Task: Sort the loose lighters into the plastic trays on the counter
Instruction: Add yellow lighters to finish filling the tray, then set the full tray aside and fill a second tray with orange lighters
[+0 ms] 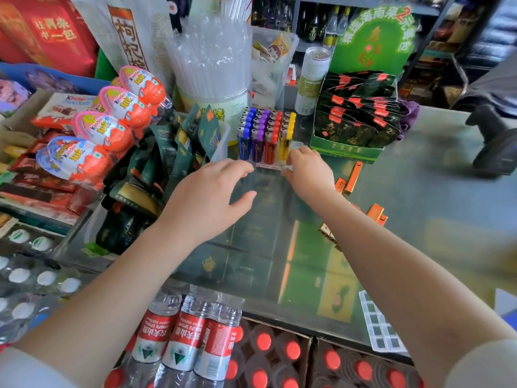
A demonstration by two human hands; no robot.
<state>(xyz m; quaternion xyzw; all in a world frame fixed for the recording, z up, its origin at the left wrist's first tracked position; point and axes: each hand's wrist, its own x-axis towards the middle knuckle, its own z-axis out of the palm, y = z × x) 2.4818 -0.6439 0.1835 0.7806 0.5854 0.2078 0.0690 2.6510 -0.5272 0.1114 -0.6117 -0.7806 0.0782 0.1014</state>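
Lighters [265, 135] in 4 color rows: blue, purple, red, yellow. Loose lighters [353, 179] orange w/ gold trim. Spare tray [382, 323] clear/white grid. Bottles [184, 340] w/ red-white labels. Snack box [345, 152] green.

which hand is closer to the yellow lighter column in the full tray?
Right. The right hand sits at the tray's front right corner, just below the yellow lighters. The left hand is lower and to the left, off the tray's front left edge.
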